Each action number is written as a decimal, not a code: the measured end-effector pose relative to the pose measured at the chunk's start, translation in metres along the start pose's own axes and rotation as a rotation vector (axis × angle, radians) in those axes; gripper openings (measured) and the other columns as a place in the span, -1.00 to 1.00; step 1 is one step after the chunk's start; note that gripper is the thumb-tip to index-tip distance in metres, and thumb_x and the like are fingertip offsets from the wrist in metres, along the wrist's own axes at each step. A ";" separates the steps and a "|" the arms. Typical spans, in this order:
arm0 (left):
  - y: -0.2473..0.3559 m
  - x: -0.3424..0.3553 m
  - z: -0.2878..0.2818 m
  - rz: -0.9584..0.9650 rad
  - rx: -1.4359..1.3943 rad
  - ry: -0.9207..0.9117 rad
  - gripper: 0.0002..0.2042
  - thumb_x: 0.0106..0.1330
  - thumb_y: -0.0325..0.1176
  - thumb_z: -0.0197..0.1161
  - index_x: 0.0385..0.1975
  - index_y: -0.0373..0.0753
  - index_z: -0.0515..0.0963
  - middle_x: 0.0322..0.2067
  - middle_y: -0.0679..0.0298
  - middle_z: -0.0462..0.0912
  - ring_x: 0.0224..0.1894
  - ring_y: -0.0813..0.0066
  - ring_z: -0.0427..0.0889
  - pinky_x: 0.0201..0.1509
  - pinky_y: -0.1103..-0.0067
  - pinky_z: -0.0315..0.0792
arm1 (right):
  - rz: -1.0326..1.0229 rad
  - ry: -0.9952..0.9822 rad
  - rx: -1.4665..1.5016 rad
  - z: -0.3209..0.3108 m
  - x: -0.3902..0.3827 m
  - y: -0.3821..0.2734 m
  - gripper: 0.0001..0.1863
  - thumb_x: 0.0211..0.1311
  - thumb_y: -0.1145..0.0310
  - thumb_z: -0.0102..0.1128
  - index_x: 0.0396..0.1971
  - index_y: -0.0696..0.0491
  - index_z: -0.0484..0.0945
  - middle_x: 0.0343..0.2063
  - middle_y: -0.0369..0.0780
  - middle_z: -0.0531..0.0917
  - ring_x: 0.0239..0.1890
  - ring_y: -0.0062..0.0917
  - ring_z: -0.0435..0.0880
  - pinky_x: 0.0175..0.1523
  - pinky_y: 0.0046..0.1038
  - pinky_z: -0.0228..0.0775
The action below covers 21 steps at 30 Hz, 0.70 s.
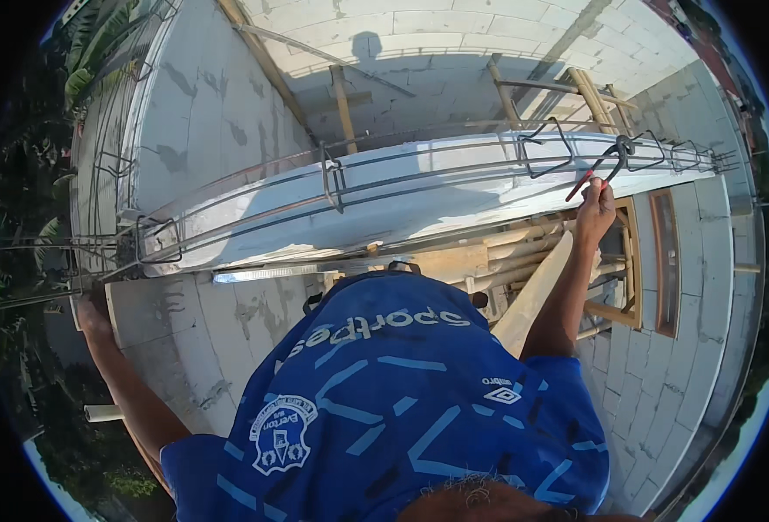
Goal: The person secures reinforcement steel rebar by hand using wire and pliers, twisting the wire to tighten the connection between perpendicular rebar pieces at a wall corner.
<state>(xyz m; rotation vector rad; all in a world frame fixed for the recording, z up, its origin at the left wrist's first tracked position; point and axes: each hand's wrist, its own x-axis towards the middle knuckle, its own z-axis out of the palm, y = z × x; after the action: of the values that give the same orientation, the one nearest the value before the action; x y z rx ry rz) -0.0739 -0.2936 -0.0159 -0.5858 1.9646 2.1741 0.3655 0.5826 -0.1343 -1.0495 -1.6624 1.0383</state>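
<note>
My right hand (597, 207) is wrapped round the red-handled pincers (618, 165) at the right. Their dark jaws point away from me and reach the rebar cage (441, 178), close to its square stirrups (548, 150). The long bars of this cage run along the top of a pale block wall (302, 217). Far to the left, my left hand (95, 313) is low beside the wall's corner, just below more rebar (106, 244). Shadow and the frame's rim obscure its fingers, so I cannot see whether it grips anything.
Beyond the wall stand wooden props (343, 109) and a timber frame (567, 87) in front of another block wall. Below me are bamboo poles (519, 254), a plank (537, 291) and a wooden window frame (632, 261). Rebar ends (724, 161) jut out at the right.
</note>
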 end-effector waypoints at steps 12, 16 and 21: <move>-0.008 -0.025 0.053 0.103 -0.015 0.298 -0.72 0.43 -0.37 -0.06 -0.07 -0.27 0.59 -0.19 0.20 0.74 -0.20 0.38 0.71 -0.09 0.51 0.60 | -0.207 0.362 -0.118 -0.032 0.041 -0.154 -0.44 0.41 0.09 0.15 0.09 0.34 0.49 -0.11 -0.12 0.71 -0.10 -0.52 0.67 -0.04 -0.49 0.63; -0.002 -0.027 0.050 0.084 -0.009 0.333 -0.76 0.44 -0.32 -0.01 -0.11 -0.20 0.61 -0.21 0.28 0.74 -0.27 0.43 0.69 -0.13 0.52 0.58 | -0.319 0.126 0.200 -0.017 -0.012 -0.218 -0.44 0.49 0.11 0.02 0.20 0.32 0.43 0.14 -0.06 0.58 0.23 -0.33 0.53 0.24 -0.31 0.42; -0.001 -0.021 0.052 0.085 0.050 0.284 -0.80 0.42 -0.29 0.08 -0.14 -0.16 0.62 -0.26 0.33 0.75 -0.36 0.48 0.65 -0.20 0.51 0.56 | -0.169 -0.904 1.094 0.039 -0.109 -0.230 -0.57 0.55 0.15 -0.14 -0.48 0.16 0.33 0.42 0.27 -0.01 0.51 0.15 -0.21 0.51 0.18 -0.23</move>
<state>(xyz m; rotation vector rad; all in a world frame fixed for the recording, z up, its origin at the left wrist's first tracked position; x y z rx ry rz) -0.0636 -0.2395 -0.0057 -0.8601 2.2138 2.1861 0.3103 0.4060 0.0452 0.3394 -1.3601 2.1046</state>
